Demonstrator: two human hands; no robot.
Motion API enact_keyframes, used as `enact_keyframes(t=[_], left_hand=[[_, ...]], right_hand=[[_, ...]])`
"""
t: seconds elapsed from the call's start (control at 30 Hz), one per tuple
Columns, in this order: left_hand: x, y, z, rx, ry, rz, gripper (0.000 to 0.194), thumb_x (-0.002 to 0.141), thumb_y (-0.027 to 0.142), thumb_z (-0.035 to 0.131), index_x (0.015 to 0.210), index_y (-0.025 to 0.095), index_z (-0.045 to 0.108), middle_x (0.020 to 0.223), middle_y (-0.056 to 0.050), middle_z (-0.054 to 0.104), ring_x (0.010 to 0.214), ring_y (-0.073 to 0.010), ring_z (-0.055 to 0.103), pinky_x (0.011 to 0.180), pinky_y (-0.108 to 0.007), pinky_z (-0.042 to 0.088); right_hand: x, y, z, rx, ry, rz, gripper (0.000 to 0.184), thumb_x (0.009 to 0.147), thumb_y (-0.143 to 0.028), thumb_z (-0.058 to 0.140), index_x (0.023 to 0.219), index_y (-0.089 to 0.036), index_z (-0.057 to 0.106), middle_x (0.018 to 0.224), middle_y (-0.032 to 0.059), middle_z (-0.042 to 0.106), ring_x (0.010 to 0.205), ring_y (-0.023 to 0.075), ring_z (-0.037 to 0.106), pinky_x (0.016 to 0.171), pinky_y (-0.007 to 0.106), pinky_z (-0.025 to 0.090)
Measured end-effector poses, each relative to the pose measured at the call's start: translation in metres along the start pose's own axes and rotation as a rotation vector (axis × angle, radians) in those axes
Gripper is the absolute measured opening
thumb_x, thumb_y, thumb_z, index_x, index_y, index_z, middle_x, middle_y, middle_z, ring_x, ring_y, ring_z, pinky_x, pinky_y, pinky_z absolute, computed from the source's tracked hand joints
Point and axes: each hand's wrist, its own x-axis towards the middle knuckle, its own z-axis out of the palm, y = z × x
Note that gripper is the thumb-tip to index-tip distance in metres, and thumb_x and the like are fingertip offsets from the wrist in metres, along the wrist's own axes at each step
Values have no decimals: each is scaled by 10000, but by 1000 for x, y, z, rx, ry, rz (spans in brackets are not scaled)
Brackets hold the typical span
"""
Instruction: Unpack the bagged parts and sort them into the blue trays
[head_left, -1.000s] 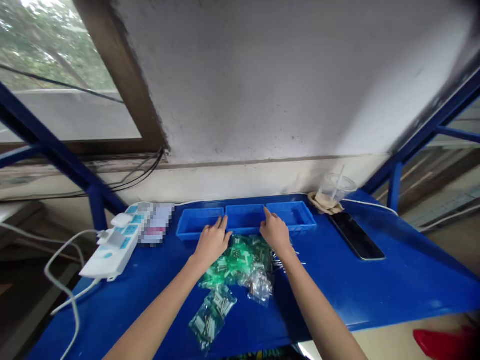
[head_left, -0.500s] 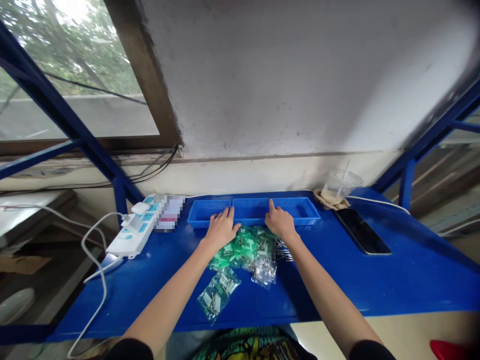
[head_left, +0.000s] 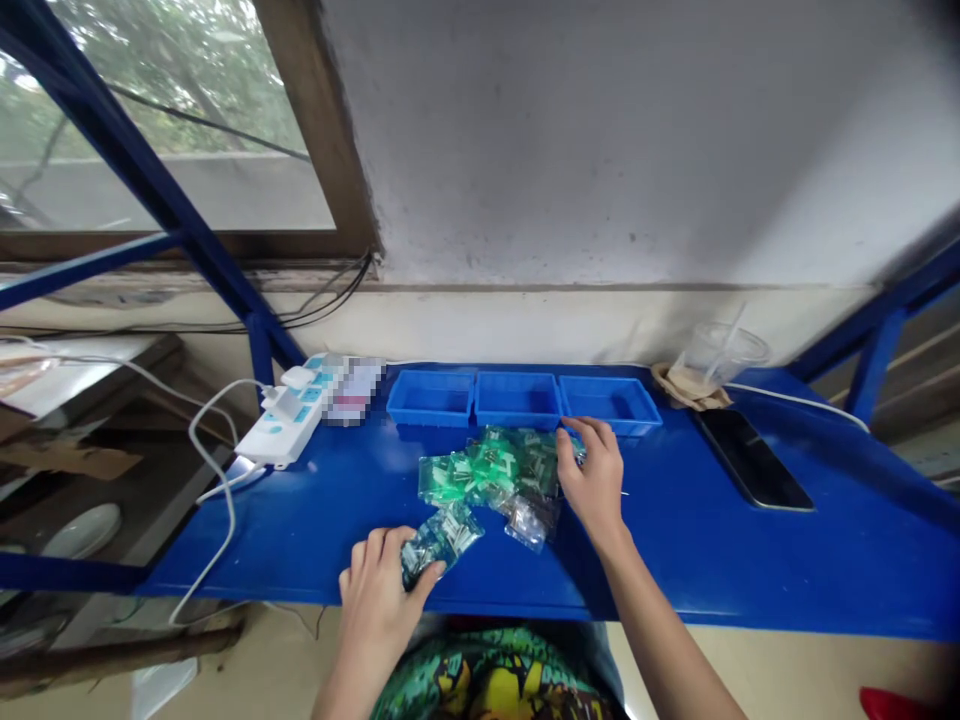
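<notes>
My left hand [head_left: 379,590] is at the table's front edge, its thumb and fingers closed round the side of small clear packets [head_left: 454,535] with pale and metal pieces inside. My right hand [head_left: 596,480] is over the right end of the pile, fingers bent and thumb apart from them. Beneath and beside it lie loose shiny metal pieces, mostly hidden. Between the hands spreads a heap of green-tinted packets [head_left: 491,465], with a clear packet [head_left: 527,522] at its front. Behind the heap stand a left blue bin [head_left: 433,418], a middle blue bin [head_left: 517,420] and a right blue bin [head_left: 626,428].
A white power strip [head_left: 289,430] with plugs and cables is at the left, beside a blurred-out item [head_left: 356,390]. On the right lie a black phone [head_left: 754,460] and a plastic cup [head_left: 724,350] on brown paper [head_left: 690,388]. Blue frame posts flank the table [head_left: 712,560].
My left hand has left the bins and come down to the front packets. The right hand has drawn back from the bins to the heap's right end. The right bin now shows apart from the middle one.
</notes>
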Motion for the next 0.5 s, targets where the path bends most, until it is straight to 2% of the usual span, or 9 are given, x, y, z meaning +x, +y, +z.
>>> enact_keyframes(t=[0.1, 0.17, 0.23, 0.3, 0.33, 0.4, 0.43, 0.5], left_hand=[[7, 2, -7, -265, -73, 46, 216, 830, 418, 477, 796, 205, 492, 728, -7, 540, 684, -189, 541, 619, -306, 450], [12, 11, -18, -430, 3, 102, 209, 852, 382, 476, 746, 208, 434, 659, 24, 472, 579, -139, 495, 544, -246, 436], [14, 25, -30, -499, 137, 224, 149, 849, 293, 513, 748, 204, 450, 770, -2, 506, 664, -133, 533, 588, -230, 461], [15, 42, -38, -475, 126, 468, 116, 840, 163, 506, 731, 202, 513, 911, -33, 527, 832, -148, 568, 708, -241, 485], [15, 49, -40, -458, 90, 591, 164, 830, 106, 486, 710, 204, 541, 964, -40, 525, 912, -157, 565, 764, -250, 488], [14, 61, -41, -431, 0, 730, 236, 817, 59, 457, 692, 213, 585, 1065, -57, 510, 1142, -214, 478, 889, -306, 470], [15, 64, -39, -421, -30, 726, 249, 820, 64, 449, 701, 218, 604, 1130, -65, 490, 1236, -242, 398, 936, -342, 453], [16, 65, -35, -418, -63, 604, 204, 829, 135, 482, 801, 244, 652, 1283, -68, 408, 1333, -289, 262, 1007, -426, 403]], right_hand=[[-33, -30, -15, 119, -76, 59, 231, 862, -336, 483, 909, -184, 651, 874, 73, 639, 884, 220, 552, 844, 387, 416], [-61, -57, -25, 283, -192, 237, 242, 853, -379, 510, 934, -197, 648, 871, 65, 642, 850, 207, 564, 788, 343, 430], [-88, -80, -28, 511, -386, 553, 322, 844, -456, 518, 1004, -201, 631, 824, 49, 639, 757, 183, 574, 703, 297, 443], [-104, -95, -25, 780, -517, 827, 438, 824, -566, 487, 935, -173, 645, 666, 25, 598, 611, 156, 541, 574, 260, 425], [-105, -99, -23, 886, -546, 898, 472, 812, -597, 482, 867, -157, 647, 629, 17, 574, 563, 140, 511, 528, 246, 402], [-97, -99, -20, 999, -560, 916, 434, 791, -576, 538, 737, -152, 613, 581, -12, 516, 527, 110, 461, 499, 220, 372], [-89, -97, -19, 994, -548, 872, 392, 790, -536, 567, 698, -156, 589, 577, -23, 494, 530, 100, 450, 503, 211, 371], [-71, -92, -21, 883, -488, 706, 284, 819, -429, 579, 703, -170, 578, 608, -24, 501, 566, 100, 471, 532, 205, 392]])
